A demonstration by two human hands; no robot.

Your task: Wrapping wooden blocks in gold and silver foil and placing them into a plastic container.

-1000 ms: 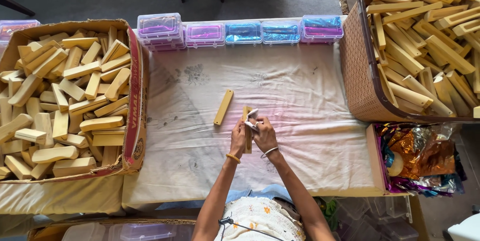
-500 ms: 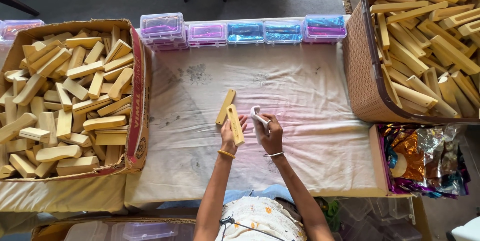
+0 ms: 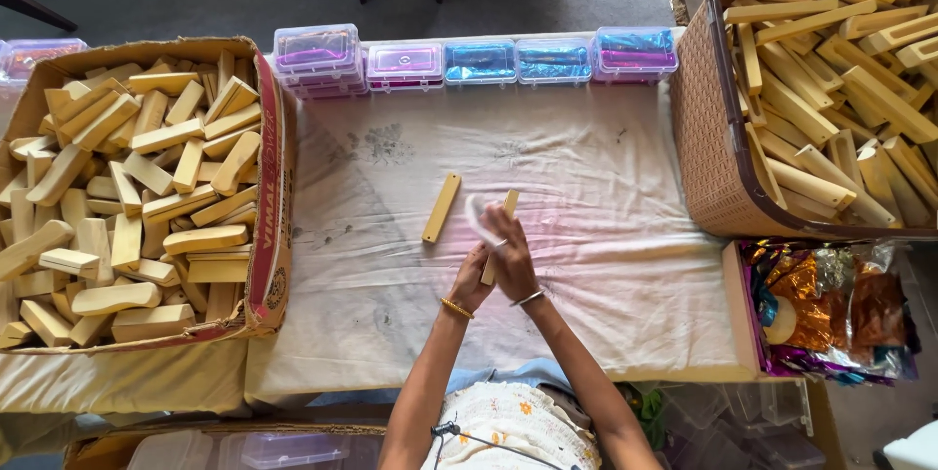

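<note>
Left hand (image 3: pixel 473 279): grip closed around the near end of a wooden block (image 3: pixel 500 226).
Right hand (image 3: pixel 508 255): fingers pinch a white cloth (image 3: pixel 477 218) against that block, mid-worktop.
Loose block (image 3: pixel 442 207): flat, just left.
Risk: a loose hold could let the held block slip onto the cloth-covered worktop (image 3: pixel 606 265).
Far: plastic cases (image 3: pixel 479 62); dark floor.
</note>
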